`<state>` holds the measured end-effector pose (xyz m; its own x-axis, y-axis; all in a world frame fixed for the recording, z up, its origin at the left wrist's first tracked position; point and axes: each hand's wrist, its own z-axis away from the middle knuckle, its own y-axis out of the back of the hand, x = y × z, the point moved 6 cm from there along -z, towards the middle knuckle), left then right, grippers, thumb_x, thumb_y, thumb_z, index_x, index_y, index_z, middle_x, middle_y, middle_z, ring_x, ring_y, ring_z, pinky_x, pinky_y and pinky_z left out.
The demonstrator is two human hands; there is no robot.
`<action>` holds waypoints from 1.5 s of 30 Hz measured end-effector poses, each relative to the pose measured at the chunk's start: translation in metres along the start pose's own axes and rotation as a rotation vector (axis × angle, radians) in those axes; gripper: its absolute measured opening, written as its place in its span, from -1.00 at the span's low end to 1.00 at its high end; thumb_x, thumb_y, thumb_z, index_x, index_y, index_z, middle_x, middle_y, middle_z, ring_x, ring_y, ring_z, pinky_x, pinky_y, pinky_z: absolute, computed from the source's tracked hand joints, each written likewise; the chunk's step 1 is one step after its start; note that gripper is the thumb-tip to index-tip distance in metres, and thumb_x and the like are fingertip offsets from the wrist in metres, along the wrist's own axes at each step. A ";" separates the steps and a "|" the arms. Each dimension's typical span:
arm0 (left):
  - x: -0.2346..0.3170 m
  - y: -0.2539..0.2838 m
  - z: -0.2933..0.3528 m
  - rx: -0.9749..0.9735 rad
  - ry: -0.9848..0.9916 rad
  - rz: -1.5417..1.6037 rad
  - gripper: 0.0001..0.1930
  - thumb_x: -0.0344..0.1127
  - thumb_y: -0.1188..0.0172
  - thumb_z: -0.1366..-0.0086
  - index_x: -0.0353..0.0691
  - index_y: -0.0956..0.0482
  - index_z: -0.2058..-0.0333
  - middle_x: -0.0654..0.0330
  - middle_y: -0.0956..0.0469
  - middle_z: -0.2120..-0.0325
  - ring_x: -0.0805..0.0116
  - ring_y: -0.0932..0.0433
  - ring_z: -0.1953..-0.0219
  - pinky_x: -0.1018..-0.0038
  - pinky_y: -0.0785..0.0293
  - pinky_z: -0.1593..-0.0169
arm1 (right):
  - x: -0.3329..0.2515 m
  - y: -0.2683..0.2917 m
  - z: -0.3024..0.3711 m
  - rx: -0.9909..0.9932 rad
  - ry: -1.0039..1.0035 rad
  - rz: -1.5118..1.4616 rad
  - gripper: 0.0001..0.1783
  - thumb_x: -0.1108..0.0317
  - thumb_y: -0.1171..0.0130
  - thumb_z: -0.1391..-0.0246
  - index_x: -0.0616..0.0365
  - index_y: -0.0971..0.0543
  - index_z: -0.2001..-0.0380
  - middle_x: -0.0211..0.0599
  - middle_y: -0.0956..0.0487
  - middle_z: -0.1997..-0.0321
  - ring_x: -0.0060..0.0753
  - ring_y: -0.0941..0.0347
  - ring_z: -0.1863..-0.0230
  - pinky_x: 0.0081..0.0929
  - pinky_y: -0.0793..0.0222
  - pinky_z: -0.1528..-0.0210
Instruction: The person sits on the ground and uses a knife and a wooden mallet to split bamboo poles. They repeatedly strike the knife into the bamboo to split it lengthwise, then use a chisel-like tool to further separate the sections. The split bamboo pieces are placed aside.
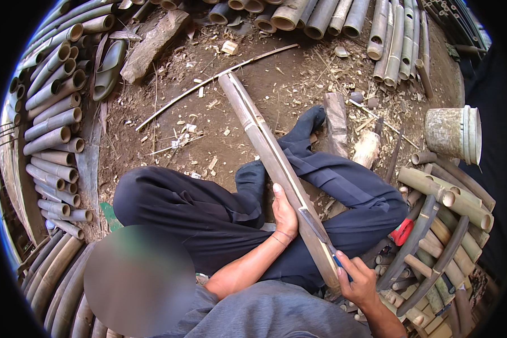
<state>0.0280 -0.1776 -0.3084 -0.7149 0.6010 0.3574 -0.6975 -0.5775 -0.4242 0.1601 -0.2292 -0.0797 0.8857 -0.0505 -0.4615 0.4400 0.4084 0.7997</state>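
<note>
A long brown bamboo pole slants across my crossed legs, with a narrow lengthwise slot cut along its upper face. My left hand grips its left side near the middle, thumb on top and the other fingers partly hidden beneath. At the pole's near end, my right hand is closed around the blue handle of a long, narrow-bladed knife. The blade lies along the slot, pointing away from me. Whether it cuts into the bamboo cannot be made out.
Bamboo tubes are stacked at left, with more at the back and right. A dirty white bucket lies tipped at far right. A thin bamboo strip and scattered chips cover the dirt floor. A red-handled tool lies by my right knee.
</note>
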 end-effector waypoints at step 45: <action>0.000 0.009 -0.009 0.111 -0.237 -0.321 -0.23 0.30 0.38 -0.49 -0.36 -0.54 0.10 0.09 -0.59 0.32 0.32 -0.53 0.24 0.35 -0.45 0.10 | -0.014 -0.051 -0.149 0.089 0.047 -0.067 -0.57 0.41 -0.21 -0.14 0.05 -0.57 -0.11 -0.13 -0.55 0.44 -0.01 -0.51 0.47 -0.21 -0.44 0.39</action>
<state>0.0226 -0.1779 -0.3201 -0.4429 0.6236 0.6441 -0.8784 -0.4456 -0.1725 0.1030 -0.1130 -0.1709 0.8466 -0.0309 -0.5313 0.5115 0.3228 0.7964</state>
